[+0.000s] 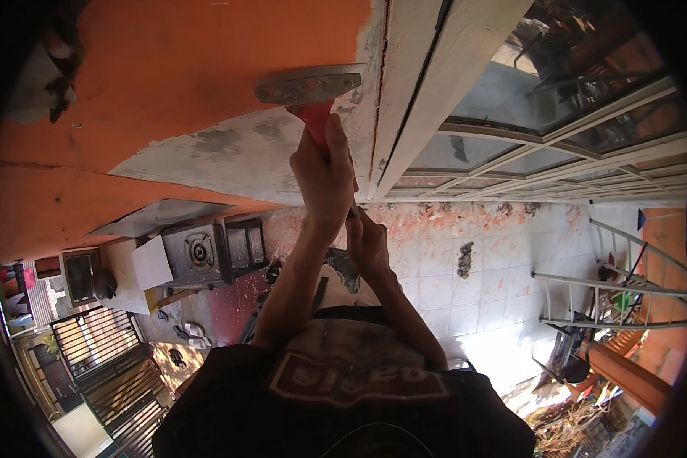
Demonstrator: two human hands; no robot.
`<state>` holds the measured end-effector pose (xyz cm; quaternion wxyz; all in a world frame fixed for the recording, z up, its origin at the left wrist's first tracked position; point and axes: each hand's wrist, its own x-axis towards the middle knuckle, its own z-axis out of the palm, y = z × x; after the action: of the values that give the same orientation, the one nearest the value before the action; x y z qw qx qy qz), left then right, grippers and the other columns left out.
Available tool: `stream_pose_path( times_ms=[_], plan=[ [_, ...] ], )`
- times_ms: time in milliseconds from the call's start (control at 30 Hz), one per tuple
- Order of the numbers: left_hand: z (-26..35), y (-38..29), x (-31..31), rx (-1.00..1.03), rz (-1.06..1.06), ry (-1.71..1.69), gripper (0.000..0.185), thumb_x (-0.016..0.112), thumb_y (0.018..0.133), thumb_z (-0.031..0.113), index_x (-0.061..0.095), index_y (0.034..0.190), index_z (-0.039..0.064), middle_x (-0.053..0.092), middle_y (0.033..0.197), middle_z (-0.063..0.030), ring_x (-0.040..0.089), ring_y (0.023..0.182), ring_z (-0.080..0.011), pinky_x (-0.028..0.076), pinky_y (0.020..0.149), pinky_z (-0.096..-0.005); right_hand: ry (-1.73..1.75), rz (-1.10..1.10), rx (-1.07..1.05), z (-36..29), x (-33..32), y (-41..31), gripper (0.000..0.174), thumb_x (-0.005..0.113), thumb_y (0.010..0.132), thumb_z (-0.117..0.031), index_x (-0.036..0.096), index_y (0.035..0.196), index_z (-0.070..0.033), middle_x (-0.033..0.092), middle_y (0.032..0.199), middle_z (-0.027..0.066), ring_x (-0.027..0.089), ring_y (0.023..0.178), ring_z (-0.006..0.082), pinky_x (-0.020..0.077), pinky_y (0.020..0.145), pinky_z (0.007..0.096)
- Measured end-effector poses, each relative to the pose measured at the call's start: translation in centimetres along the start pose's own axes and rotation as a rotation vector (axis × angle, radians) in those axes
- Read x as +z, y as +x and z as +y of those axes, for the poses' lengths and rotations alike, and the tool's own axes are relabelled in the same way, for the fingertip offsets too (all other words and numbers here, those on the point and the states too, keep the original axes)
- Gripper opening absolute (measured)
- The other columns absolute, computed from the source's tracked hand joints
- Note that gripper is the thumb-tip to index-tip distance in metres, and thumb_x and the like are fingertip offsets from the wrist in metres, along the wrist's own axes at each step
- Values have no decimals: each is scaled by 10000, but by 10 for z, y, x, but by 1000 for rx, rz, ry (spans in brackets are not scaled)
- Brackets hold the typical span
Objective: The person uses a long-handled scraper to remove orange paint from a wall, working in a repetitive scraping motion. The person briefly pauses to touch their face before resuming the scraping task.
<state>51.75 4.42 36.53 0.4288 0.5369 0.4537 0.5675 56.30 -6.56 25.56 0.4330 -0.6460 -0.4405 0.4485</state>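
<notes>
My left hand (323, 177) grips the red handle of a wide metal scraper (309, 87). The scraper's blade lies against the wall, where orange paint (217, 63) borders a bare grey-white patch (246, 151). Lower down, my right hand (369, 237) is closed around a thin tool or handle end just below my left wrist; whether it belongs to the scraper cannot be told. The white window frame (452, 74) stands close to the right of the blade.
Orange paint flakes litter the white tiled floor (435, 252) along the wall. A gas stove (199, 251) and cardboard box (123, 269) stand at left. A metal ladder (612, 280) is at right, near a dark rag (465, 260) on the tiles. Sandals (194, 335) lie lower left.
</notes>
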Motion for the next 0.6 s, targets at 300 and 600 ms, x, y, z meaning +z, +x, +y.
stream_pose_path(
  times_ms=[300, 600],
  plan=[
    [-19, -12, -9, -205, -35, 9, 458, 426, 1077, 452, 462, 815, 78, 419, 487, 6, 416, 339, -78, 346, 302, -248, -45, 17, 4, 15, 1, -9, 325, 464, 1048, -306, 596, 1010, -11, 534, 585, 177, 604, 561, 381, 434, 547, 461],
    [-49, -52, -54, 22, -506, 215, 422, 464, 1074, 356, 604, 970, -28, 667, 777, -110, 652, 724, -164, 520, 708, -329, -241, 149, -116, 91, -57, -51, 116, 670, 911, -136, 594, 918, -49, 571, 586, 129, 639, 544, 319, 457, 507, 404]
  ],
)
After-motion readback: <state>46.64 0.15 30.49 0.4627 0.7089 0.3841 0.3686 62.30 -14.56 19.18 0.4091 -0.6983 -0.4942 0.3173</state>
